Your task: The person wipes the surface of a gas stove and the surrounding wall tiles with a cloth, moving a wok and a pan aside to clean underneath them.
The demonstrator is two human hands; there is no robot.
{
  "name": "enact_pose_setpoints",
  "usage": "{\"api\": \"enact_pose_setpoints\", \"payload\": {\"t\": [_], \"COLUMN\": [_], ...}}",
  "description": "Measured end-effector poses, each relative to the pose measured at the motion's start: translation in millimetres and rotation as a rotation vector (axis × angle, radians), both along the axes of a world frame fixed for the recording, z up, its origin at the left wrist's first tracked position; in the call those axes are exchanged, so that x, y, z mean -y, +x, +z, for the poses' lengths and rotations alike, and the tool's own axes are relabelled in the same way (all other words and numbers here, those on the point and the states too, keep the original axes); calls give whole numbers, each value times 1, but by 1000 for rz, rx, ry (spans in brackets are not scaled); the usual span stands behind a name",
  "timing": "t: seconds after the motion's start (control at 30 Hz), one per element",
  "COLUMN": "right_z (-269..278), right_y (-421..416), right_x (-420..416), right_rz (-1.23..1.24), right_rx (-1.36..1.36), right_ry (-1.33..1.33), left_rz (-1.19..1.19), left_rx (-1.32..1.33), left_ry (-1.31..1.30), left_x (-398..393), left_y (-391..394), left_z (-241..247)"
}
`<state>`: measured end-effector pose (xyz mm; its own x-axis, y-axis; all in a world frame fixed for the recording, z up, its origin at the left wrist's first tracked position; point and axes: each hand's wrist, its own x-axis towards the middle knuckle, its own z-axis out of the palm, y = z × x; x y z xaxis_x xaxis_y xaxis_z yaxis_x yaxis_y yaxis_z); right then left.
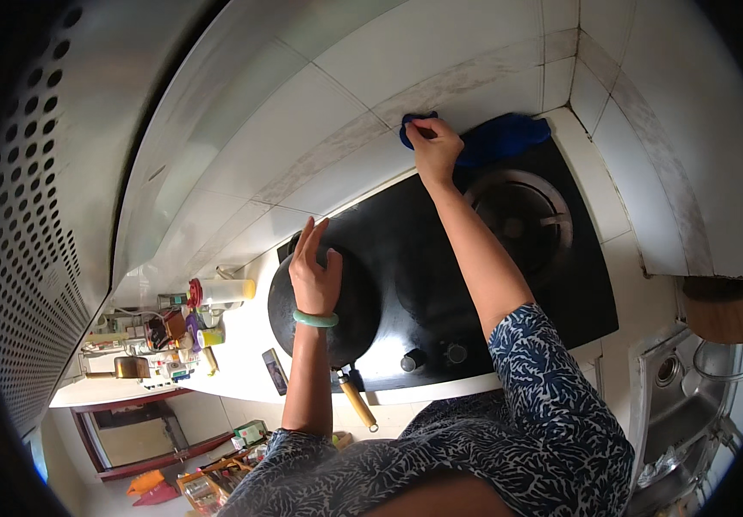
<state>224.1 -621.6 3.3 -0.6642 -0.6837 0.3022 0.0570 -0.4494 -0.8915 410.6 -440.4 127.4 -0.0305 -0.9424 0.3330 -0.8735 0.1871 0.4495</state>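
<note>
My right hand (437,145) pinches one end of a dark blue cloth (504,137) and presses it against the tiled wall (345,152) behind the cooktop. The rest of the cloth lies bunched along the rear edge of the black glass cooktop (410,258), by the right burner (520,220). My left hand (315,271), with a green bangle at the wrist, is held with fingers apart over a black wok (352,316) on the left side; nothing is in it. The wok's wooden handle (358,404) points toward my body.
A range hood (42,258) with a perforated panel fills the upper left. A phone (275,371) lies left of the cooktop, near bottles and jars (226,292). To the right are a metal sink (675,420) and a wooden item (726,316) by the wall.
</note>
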Motion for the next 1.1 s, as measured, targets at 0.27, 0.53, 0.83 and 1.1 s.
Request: {"api": "enact_pose_setpoints", "payload": {"t": [0.27, 0.53, 0.83, 1.1], "right_z": [0, 13, 13, 13], "right_y": [0, 1, -1, 1], "right_x": [0, -4, 0, -3], "right_rz": [45, 82, 110, 120], "right_rx": [-28, -15, 3, -16], "right_ry": [31, 74, 117, 172], "left_rz": [-29, -39, -49, -40], "left_rx": [52, 28, 6, -12], "left_ry": [-3, 24, 42, 79], "left_x": [-12, -20, -20, -18], "left_y": [8, 13, 9, 1], "left_z": [-7, -13, -18, -22]}}
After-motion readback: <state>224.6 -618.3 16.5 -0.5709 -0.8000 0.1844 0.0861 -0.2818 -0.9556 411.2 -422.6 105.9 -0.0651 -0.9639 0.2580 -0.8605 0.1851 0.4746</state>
